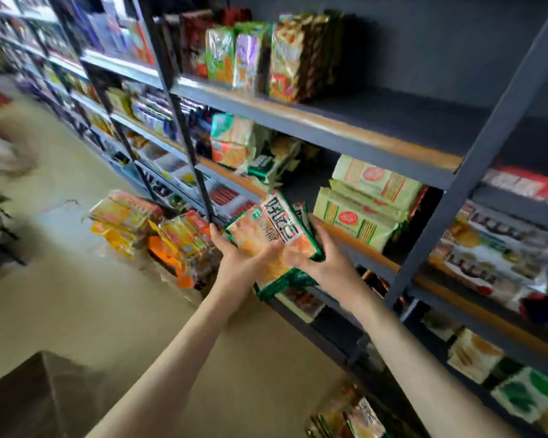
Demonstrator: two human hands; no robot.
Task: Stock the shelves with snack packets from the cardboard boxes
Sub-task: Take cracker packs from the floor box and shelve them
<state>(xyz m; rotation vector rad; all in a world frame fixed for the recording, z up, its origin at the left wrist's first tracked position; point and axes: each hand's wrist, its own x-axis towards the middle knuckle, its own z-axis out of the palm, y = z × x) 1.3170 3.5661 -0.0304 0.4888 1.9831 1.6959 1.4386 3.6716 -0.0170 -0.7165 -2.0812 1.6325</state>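
Both hands hold a small stack of green-edged snack packets [274, 230] in front of the middle shelf [355, 245]. My left hand [238, 260] grips the stack from the left and underneath, thumb up along its edge. My right hand [321, 259] grips it from the right side. The top packet shows an orange picture and black lettering. On that shelf, pale green packets [367, 200] lie stacked to the right, and similar green-edged packets [266, 165] lean further back. A brown cardboard box [41, 396] stands at the bottom left. More green-edged packets [351, 415] lie at the bottom edge.
Dark metal shelving runs along the right with upright posts [190, 147]. The upper shelf [298, 112] holds upright packets at its left and bare board to the right. Orange and yellow packets [159, 232] are piled on the floor by the shelf base. Beige floor [60, 191] stretches left.
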